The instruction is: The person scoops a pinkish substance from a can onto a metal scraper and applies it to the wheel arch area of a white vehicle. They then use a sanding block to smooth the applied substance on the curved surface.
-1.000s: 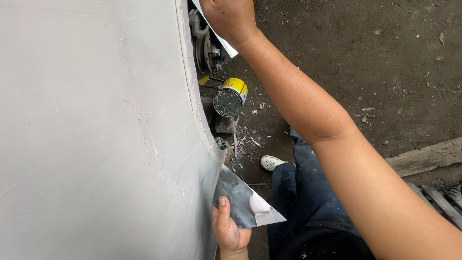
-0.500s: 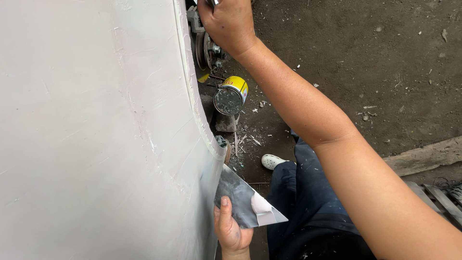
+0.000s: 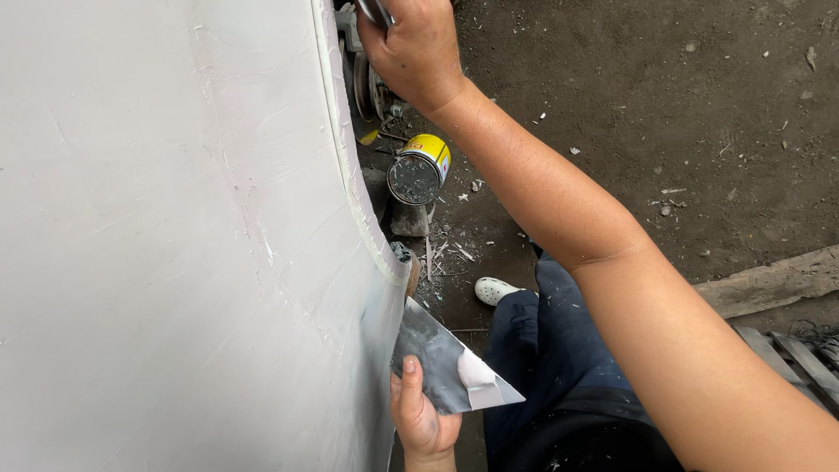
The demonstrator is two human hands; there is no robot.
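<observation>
Large curved panel fills the left of the view, coated in pale grey-white filler; surface matte, with faint ridges and scrape lines, a thicker bead along its curved right edge.

Left hand, low centre, closed on a flat metal plate, thumb pressed on top. Plate is dull grey, smeared, with a dab of white filler near its right corner; its upper edge touches the panel's edge.

Right hand, top centre, fist closed around a metal blade at the upper rim of the panel; only a sliver of the blade shows.

On the dirt ground, a yellow can lies tipped on its side, mouth toward the camera; inside looks dark grey and crusted. White flecks scattered near it. White shoe and dark blue trousers below.
</observation>
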